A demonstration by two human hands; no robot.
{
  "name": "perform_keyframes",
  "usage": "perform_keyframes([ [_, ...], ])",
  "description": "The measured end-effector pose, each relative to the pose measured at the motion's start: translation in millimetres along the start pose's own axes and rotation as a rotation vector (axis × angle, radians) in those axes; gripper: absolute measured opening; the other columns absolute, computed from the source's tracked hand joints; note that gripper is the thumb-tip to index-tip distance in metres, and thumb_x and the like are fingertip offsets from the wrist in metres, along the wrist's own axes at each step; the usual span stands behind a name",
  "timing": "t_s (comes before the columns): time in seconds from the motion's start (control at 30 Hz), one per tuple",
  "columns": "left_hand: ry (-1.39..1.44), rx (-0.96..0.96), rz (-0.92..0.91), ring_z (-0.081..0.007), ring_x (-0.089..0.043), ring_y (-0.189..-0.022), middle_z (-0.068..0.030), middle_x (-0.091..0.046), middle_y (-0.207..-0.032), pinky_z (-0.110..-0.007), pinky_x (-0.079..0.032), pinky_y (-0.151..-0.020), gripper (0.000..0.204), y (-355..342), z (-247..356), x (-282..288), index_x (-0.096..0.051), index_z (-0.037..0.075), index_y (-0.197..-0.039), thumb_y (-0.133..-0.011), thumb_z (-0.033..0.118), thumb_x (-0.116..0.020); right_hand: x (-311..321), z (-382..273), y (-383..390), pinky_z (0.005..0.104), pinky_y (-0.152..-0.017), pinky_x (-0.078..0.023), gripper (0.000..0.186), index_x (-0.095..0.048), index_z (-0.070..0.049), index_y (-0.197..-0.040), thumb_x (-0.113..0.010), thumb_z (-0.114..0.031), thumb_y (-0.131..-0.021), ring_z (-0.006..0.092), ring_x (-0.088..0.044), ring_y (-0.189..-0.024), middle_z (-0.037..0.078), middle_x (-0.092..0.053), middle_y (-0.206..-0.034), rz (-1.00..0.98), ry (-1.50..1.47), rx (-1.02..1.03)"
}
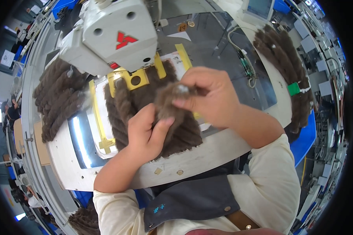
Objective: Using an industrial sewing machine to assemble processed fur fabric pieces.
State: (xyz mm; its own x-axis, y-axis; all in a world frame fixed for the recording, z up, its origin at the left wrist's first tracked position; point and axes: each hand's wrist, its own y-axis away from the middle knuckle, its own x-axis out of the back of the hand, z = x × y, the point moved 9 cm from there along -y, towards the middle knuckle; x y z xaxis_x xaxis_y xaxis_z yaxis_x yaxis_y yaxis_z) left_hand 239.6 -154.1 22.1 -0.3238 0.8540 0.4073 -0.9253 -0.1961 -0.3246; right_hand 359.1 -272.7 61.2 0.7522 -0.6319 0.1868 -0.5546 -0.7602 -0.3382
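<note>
Thumb and fingers of the left hand (142,135) and right hand (215,96) pinch a tuft of brown fur (166,103) in narrow grips, just above a fur panel (184,137) lying before a white machine (110,37); I cannot tell from my remote post whether the two are joined. I see the panel's far end reaching a yellow plate (139,79), with fur stacks at left (60,100) and right (280,58).

Cream sleeves (266,176), dark grey apron (196,197), small blue marking (159,208), metal snaps (227,208), brown strap (239,219)
</note>
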Motion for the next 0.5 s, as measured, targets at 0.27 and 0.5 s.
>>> perform_keyframes([
  [0.27,-0.069,0.329,-0.194,-0.0435,-0.066,-0.088,-0.0256,-0.065,-0.092,-0.043,-0.052,-0.078,0.037,-26.1,-29.5,-6.6,-0.054,0.003,-0.140,-0.103,0.002,-0.050,-2.2,98.9,-64.1,0.0356,-0.065,-0.049,0.022,-0.073,0.003,-0.092,-0.081,-0.015,-0.082,0.0213,-0.065,-0.071,0.013,-0.068,-0.077,-0.205,0.513,-0.171],
  [0.5,-0.698,0.000,-0.378,-0.0371,-0.065,-0.103,-0.0183,-0.067,-0.127,-0.048,-0.052,-0.089,0.055,-56.7,-49.9,3.8,-0.066,0.006,-0.133,-0.080,-0.007,-0.056,-27.7,140.2,-103.9,0.0480,-0.079,-0.055,0.036,-0.073,0.000,-0.087,-0.082,-0.033,-0.077,0.0416,-0.069,-0.088,0.020,-0.072,-0.086,-0.262,0.637,-0.079],
])
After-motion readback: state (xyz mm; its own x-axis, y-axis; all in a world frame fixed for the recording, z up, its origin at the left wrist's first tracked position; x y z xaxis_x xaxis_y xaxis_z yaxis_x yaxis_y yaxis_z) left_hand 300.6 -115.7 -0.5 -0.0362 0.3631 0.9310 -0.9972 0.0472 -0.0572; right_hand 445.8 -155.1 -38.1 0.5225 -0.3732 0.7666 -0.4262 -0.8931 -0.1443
